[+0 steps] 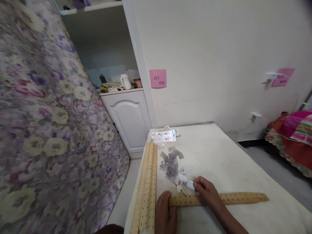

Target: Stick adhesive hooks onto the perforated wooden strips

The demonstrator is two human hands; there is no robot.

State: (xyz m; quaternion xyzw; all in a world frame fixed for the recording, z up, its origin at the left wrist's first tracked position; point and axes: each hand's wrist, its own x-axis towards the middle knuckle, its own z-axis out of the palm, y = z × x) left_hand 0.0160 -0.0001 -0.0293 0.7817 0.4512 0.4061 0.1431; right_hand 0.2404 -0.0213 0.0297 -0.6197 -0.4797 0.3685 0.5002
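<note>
Down at the near edge of the counter (231,156), it looks like the short wooden strip (243,197) is getting butted square against the two long strips (147,182). My left hand (165,211) lies flat on its end, fingers gripping nothing. My right hand (207,193) curls over it beside the little bags (172,164), and I can't tell its grip. Next move calls for holding it steady.

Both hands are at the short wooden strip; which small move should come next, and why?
Probably lift the right hand off the perforated strip: it covers some holes and touches a small clear packet, while the left hand holds the strip's end beside the long strips.
</note>
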